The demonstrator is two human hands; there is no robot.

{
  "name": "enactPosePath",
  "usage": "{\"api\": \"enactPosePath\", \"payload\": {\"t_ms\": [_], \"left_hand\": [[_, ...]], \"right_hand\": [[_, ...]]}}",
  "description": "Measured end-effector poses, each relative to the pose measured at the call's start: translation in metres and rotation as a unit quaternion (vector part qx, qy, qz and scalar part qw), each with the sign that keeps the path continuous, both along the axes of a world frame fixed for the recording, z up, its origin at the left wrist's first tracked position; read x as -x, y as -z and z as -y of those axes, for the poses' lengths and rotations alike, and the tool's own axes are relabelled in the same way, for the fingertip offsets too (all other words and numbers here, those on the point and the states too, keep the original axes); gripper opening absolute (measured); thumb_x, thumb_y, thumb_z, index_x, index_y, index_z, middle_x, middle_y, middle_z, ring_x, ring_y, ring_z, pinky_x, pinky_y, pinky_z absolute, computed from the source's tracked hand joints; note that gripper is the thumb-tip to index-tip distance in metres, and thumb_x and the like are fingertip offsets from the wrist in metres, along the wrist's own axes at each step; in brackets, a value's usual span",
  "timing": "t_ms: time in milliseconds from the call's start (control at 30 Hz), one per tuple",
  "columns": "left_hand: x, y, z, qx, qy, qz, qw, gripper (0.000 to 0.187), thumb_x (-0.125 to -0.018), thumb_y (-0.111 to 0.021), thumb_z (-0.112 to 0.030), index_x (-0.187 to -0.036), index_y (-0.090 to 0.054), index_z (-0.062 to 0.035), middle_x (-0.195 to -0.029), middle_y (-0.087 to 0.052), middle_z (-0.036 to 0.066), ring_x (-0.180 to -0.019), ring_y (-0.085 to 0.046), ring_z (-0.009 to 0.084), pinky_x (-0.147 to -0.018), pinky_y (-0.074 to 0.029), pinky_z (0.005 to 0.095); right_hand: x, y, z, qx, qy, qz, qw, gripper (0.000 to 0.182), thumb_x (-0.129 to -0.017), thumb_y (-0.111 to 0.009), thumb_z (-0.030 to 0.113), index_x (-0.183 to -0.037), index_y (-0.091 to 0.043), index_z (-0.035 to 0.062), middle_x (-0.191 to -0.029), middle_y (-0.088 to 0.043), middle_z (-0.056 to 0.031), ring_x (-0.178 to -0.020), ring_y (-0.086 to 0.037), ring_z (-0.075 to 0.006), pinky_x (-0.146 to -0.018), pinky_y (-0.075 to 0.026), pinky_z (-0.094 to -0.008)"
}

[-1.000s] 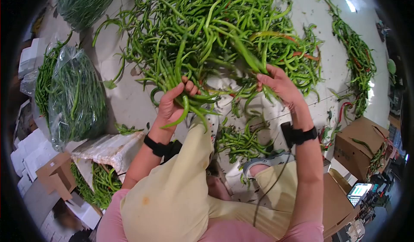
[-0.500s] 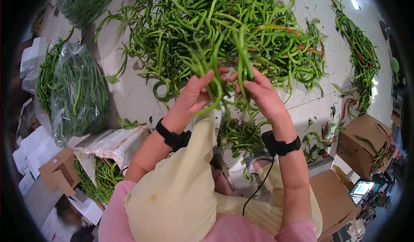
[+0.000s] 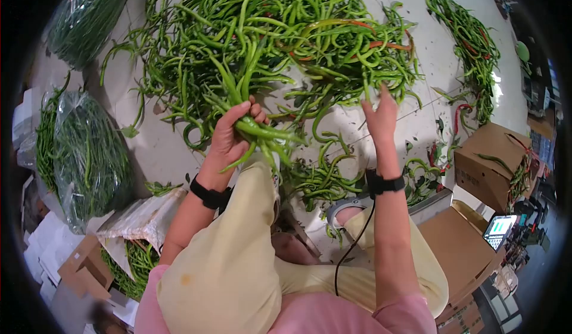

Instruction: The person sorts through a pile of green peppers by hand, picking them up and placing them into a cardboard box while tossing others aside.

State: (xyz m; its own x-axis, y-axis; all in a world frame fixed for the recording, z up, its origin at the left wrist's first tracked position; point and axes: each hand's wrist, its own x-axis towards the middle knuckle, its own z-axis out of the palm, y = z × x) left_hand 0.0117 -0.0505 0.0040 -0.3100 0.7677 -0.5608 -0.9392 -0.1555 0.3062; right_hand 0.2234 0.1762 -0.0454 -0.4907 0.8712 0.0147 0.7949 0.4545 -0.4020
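A bunch of long green peppers [image 3: 253,130] is gripped in my left hand [image 3: 229,133], its ends sticking out above and to the right of the fingers. My right hand [image 3: 381,115] reaches the lower right edge of the big pile of green peppers [image 3: 238,30]. Its thumb and forefinger stand apart on either side of a pepper tip; the other fingers are partly hidden and I see nothing held. A few red and orange peppers [image 3: 390,46] lie in the pile near this hand. Smaller curled peppers [image 3: 328,179] lie on the floor between my hands.
Clear bags of green peppers [image 3: 92,155] lie at the left, above an open sack [image 3: 143,215] with more peppers. A long row of peppers [image 3: 471,48] runs along the right. Cardboard boxes [image 3: 485,164] and a lit phone [image 3: 499,230] are at the lower right.
My right hand has left the bunch and moved right to the pile's edge. My left hand keeps the bunch. The view has shifted, so the pile appears further left.
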Motion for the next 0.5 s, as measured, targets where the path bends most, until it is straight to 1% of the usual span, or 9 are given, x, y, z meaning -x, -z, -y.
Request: {"api": "enactPosePath", "payload": {"t_ms": [33,67,167,200,267,367,433,467,500], "left_hand": [[0.0,0.0,0.0,0.005,0.013,-0.006,1.0,0.022,-0.082,-0.06,-0.016,-0.1,-0.054,-0.0046,-0.078,-0.05,0.003,-0.073,-0.049,0.0163,-0.081,-0.044,0.0343],[0.0,0.009,0.005,-0.014,0.036,0.013,0.999,0.02,-0.08,-0.059,-0.015,-0.097,-0.057,-0.0045,-0.09,-0.056,0.007,-0.081,-0.055,0.0188,-0.086,-0.044,0.036],[-0.003,-0.005,-0.002,-0.026,0.098,0.063,0.993,0.019,-0.079,-0.058,-0.013,-0.095,-0.058,-0.0024,-0.111,-0.056,0.015,-0.1,-0.055,0.0236,-0.093,-0.042,0.039],[-0.006,-0.004,-0.006,-0.037,0.117,0.095,0.988,0.021,-0.078,-0.057,-0.012,-0.095,-0.059,0.0002,-0.125,-0.048,0.021,-0.114,-0.049,0.0271,-0.096,-0.041,0.0405],[-0.013,0.001,-0.01,-0.03,0.134,0.112,0.984,0.023,-0.078,-0.056,-0.012,-0.097,-0.058,0.0013,-0.125,-0.047,0.022,-0.115,-0.048,0.0282,-0.095,-0.042,0.0407],[-0.022,0.004,-0.008,0.014,0.131,0.126,0.983,0.026,-0.078,-0.056,-0.012,-0.1,-0.056,0.0026,-0.116,-0.052,0.022,-0.111,-0.05,0.0311,-0.093,-0.044,0.043],[-0.015,0.006,-0.005,-0.01,0.16,0.131,0.978,0.028,-0.078,-0.057,-0.013,-0.102,-0.054,0.003,-0.111,-0.054,0.021,-0.109,-0.051,0.0318,-0.093,-0.044,0.0448],[-0.017,0.004,-0.002,0.033,0.108,0.069,0.991,0.033,-0.079,-0.058,-0.016,-0.104,-0.053,0.0029,-0.099,-0.057,0.016,-0.095,-0.056,0.0284,-0.09,-0.046,0.0447],[-0.015,0.006,0.0,0.002,0.093,0.061,0.994,0.032,-0.079,-0.058,-0.016,-0.105,-0.053,0.0026,-0.098,-0.058,0.015,-0.092,-0.056,0.0268,-0.089,-0.046,0.0433]], "right_hand": [[-0.004,0.005,-0.004,0.112,0.034,0.038,0.992,0.036,-0.081,-0.057,0.01,-0.116,-0.053,0.0044,-0.084,-0.063,-0.0158,-0.074,-0.06,-0.0291,-0.068,-0.047,-0.0368],[-0.012,0.009,-0.004,0.145,0.053,-0.003,0.988,0.035,-0.081,-0.056,0.01,-0.116,-0.053,0.0042,-0.08,-0.063,-0.0148,-0.071,-0.059,-0.0278,-0.066,-0.047,-0.036],[-0.017,0.001,0.031,0.241,0.101,-0.12,0.958,0.032,-0.083,-0.052,0.009,-0.115,-0.054,0.0037,-0.071,-0.061,-0.0128,-0.063,-0.058,-0.0227,-0.061,-0.046,-0.0332],[-0.017,0.0,0.051,0.271,0.117,-0.155,0.943,0.03,-0.084,-0.05,0.009,-0.113,-0.054,0.0034,-0.07,-0.061,-0.0127,-0.062,-0.058,-0.0202,-0.061,-0.046,-0.032],[-0.015,-0.007,0.108,0.219,0.044,-0.216,0.95,0.025,-0.084,-0.051,0.007,-0.109,-0.055,0.0042,-0.08,-0.061,-0.0136,-0.065,-0.058,-0.0194,-0.062,-0.046,-0.0321],[0.001,-0.039,0.162,0.252,-0.105,-0.255,0.928,0.024,-0.087,-0.051,0.01,-0.11,-0.055,0.0057,-0.091,-0.058,-0.016,-0.078,-0.057,-0.0225,-0.073,-0.045,-0.0296],[0.002,-0.042,0.154,0.404,-0.098,-0.269,0.869,0.023,-0.088,-0.05,0.012,-0.111,-0.053,0.0058,-0.091,-0.057,-0.0128,-0.077,-0.056,-0.0216,-0.074,-0.044,-0.028],[-0.001,-0.036,0.137,0.367,-0.069,-0.274,0.886,0.023,-0.089,-0.049,0.012,-0.11,-0.053,0.005,-0.089,-0.057,-0.0114,-0.077,-0.055,-0.0212,-0.074,-0.044,-0.0275],[-0.007,-0.024,0.112,0.329,-0.04,-0.277,0.902,0.022,-0.09,-0.048,0.012,-0.11,-0.053,0.0042,-0.088,-0.057,-0.0101,-0.077,-0.054,-0.0209,-0.073,-0.043,-0.0269]]}}
